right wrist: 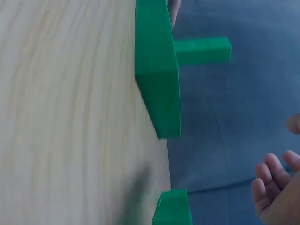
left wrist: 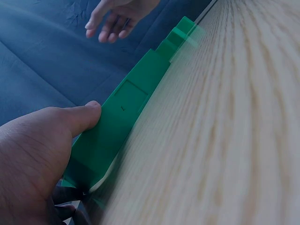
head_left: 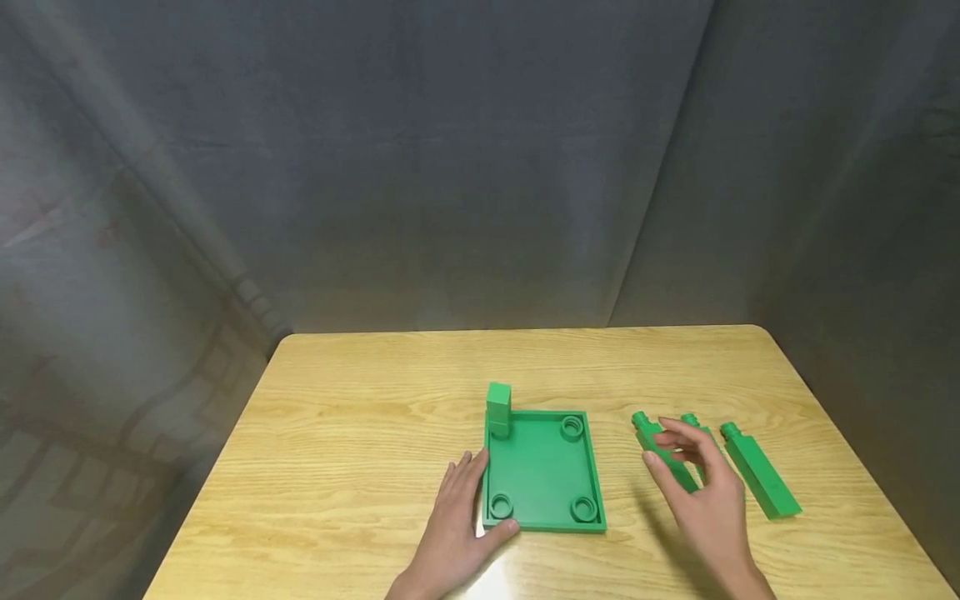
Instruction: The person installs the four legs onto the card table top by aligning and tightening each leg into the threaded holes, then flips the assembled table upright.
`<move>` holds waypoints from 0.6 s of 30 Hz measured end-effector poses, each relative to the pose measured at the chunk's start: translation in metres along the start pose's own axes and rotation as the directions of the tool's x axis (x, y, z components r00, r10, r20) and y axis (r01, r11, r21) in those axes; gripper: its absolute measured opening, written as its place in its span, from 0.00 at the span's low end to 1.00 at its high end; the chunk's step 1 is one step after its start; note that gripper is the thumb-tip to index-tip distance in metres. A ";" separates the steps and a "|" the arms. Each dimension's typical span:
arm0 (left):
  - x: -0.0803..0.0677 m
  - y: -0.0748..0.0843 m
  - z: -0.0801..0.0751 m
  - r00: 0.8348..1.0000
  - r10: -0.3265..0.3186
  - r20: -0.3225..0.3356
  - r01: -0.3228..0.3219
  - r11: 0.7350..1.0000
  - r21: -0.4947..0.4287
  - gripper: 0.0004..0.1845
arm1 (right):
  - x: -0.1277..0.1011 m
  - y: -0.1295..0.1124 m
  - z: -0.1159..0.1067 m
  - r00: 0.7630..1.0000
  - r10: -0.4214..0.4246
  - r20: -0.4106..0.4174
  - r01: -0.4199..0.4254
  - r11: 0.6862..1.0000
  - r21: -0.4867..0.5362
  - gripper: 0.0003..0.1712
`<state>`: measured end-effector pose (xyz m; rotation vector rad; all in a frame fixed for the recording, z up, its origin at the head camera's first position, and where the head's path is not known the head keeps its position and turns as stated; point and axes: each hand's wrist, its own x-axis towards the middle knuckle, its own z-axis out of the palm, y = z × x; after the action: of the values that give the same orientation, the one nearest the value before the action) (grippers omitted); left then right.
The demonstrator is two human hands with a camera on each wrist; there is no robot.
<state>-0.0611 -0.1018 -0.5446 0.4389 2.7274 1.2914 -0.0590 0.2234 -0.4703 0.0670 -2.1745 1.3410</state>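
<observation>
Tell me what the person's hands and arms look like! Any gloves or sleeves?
The left hand and right hand are both bare, each with a thumb and slender fingers. No gloves, rings, cables or sleeves show, though little shows past the wrists.

Going by the person's own clock face, the left hand (head_left: 456, 525) is down around 6, wrist back toward 7, fingers reaching out pretty straight toward 1, and the thumb splayed off at 2. Right hand (head_left: 705, 500) is over near 4, just hanging in the air tbh, wrist toward 5, fingers loosely bent toward 10, thumb well apart from them.
</observation>
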 end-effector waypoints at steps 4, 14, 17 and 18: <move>0.000 0.001 0.000 1.000 0.002 -0.004 -0.002 1.000 0.001 0.56 | -0.002 0.007 -0.007 0.999 0.014 -0.039 -0.014 1.000 0.004 0.34; 0.000 0.001 -0.001 1.000 -0.009 0.005 0.009 1.000 -0.003 0.56 | -0.006 0.023 -0.013 0.999 0.032 -0.034 -0.036 0.992 -0.123 0.39; 0.000 0.001 -0.001 1.000 -0.008 0.002 0.008 1.000 0.000 0.56 | -0.007 0.030 -0.016 0.998 0.052 -0.022 -0.055 0.980 -0.191 0.40; 0.000 0.001 -0.001 1.000 -0.008 0.003 0.008 1.000 -0.002 0.56 | -0.007 0.033 -0.017 0.998 0.056 -0.015 -0.058 0.976 -0.212 0.41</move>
<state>-0.0613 -0.1018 -0.5436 0.4292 2.7228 1.2905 -0.0565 0.2518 -0.4945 -0.0843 -2.3142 1.1288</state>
